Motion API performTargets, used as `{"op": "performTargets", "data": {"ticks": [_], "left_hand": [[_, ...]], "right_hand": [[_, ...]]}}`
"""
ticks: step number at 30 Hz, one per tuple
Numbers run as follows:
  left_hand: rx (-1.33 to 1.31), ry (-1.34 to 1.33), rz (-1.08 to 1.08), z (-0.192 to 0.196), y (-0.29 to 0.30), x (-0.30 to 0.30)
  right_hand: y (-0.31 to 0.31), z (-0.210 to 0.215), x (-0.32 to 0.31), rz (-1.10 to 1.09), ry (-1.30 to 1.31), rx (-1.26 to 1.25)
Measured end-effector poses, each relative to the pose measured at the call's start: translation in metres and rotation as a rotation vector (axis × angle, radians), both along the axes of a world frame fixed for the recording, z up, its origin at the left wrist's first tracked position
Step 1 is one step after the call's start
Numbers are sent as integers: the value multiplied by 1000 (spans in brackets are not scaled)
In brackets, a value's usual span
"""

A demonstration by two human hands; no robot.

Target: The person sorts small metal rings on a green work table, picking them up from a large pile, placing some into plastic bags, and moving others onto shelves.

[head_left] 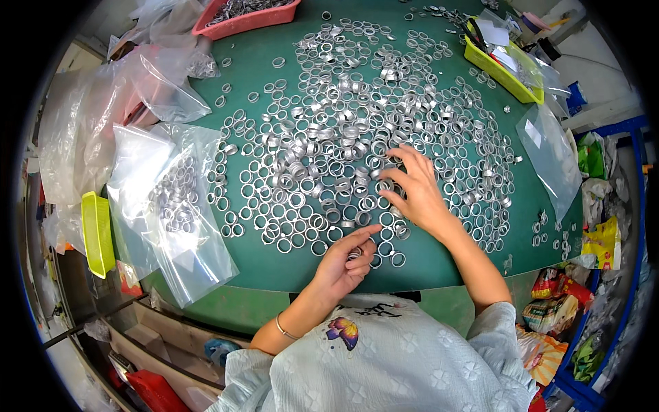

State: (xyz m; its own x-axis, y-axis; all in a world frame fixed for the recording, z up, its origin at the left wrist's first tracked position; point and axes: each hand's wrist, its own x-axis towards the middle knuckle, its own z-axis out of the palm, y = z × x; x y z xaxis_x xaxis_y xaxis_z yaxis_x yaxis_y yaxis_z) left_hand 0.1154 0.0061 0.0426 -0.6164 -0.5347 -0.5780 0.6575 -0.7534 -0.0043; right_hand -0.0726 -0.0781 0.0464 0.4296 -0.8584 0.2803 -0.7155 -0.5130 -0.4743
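Note:
Silvery metal rings (296,200) lie across the green tabletop in a wide, loose heap, some flat and some standing on edge. My left hand (343,262), palm up near the table's front edge, is curled around a few metal rings (355,253), its index finger stretched toward the heap. To the right of it, my right hand (417,198) reaches into the heap from its near right side. Its fingers are bent and apart, and the tips touch or hover just over rings; I see nothing gripped between them.
A clear plastic bag (180,206) of rings lies at the left, beside a yellow-green tray (98,235). At the back stand a red basket (247,24) of metal parts and a yellow basket (498,71). Another clear bag (551,154) hangs over the right edge.

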Motion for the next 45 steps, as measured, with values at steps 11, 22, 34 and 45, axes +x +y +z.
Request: {"op": "performTargets", "data": {"ticks": [11, 22, 34, 45], "left_hand": [[-81, -186, 26, 15, -3, -1], [-224, -126, -8, 0, 4, 1], [-205, 20, 64, -11, 6, 6], [-235, -128, -17, -1, 11, 8]], "right_hand": [[15, 24, 12, 208, -261, 356], [-22, 2, 39, -75, -20, -69], [-54, 8, 50, 5, -90, -18], [6, 26, 10, 272, 88, 232]]}}
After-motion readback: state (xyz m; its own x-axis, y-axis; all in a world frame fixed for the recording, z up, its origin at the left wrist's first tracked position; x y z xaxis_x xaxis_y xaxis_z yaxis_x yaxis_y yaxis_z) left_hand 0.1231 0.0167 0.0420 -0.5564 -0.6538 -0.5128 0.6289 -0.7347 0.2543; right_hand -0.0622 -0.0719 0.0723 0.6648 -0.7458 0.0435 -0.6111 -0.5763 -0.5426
